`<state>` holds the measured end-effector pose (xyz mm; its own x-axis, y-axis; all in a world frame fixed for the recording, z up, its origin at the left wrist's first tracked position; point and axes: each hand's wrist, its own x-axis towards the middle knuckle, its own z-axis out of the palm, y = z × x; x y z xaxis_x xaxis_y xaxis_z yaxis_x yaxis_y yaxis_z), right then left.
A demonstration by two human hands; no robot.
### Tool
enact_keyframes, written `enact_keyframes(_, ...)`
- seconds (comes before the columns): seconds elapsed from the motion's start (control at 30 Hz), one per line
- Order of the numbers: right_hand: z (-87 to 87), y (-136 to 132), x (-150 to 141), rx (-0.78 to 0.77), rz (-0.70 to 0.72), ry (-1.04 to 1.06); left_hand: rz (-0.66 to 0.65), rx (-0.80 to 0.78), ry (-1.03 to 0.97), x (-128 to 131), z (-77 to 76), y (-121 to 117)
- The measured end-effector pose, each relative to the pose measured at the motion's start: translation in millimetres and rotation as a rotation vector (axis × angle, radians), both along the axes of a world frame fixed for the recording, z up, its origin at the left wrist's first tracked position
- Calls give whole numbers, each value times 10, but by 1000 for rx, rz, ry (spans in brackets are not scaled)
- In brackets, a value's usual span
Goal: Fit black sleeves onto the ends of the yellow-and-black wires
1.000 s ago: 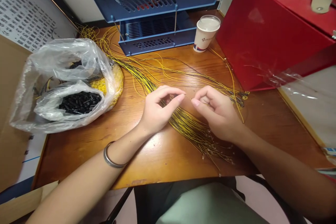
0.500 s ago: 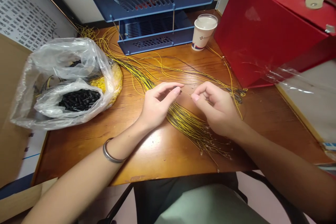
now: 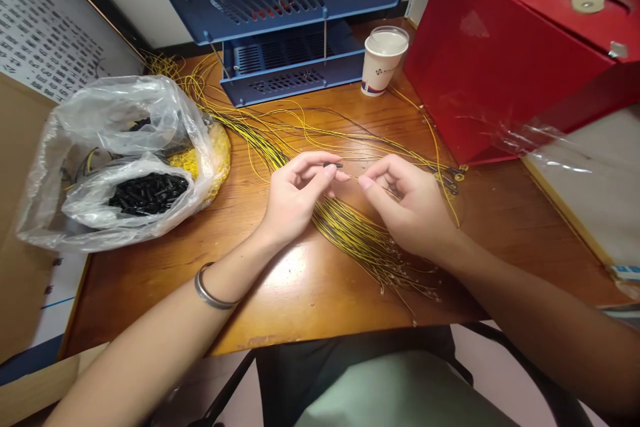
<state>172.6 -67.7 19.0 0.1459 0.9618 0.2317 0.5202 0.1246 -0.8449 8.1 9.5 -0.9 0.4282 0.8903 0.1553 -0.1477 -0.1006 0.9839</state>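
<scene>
My left hand [image 3: 295, 197] is pinched over a bundle of thin yellow wires [image 3: 350, 233] on the wooden desk [image 3: 300, 287]. A small black tube [image 3: 333, 165] shows at its fingertips. My right hand [image 3: 410, 203] faces it, thumb and forefinger pinched on one thin yellow wire whose end points at the black tube. The fingertips of both hands are a few centimetres apart. The wire bundle runs from the far left of the desk to its stripped ends near the front edge.
A clear plastic bag [image 3: 120, 160] at the left holds small black tubes [image 3: 147, 192] and yellow rings. A blue stacked letter tray [image 3: 285, 20] stands behind. A paper cup [image 3: 381, 60] and a red box [image 3: 505, 53] sit at the right.
Both hands have drifted slightly up and left in view. The fingertips came closer together, and the black tube now shows at the left fingertips.
</scene>
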Motion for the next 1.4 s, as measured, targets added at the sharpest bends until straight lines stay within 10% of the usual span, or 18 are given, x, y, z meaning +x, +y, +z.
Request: enact_keyframes(1.4, 7, -4, -17, 22, -38, -10, 17, 11, 37, 1, 16, -37)
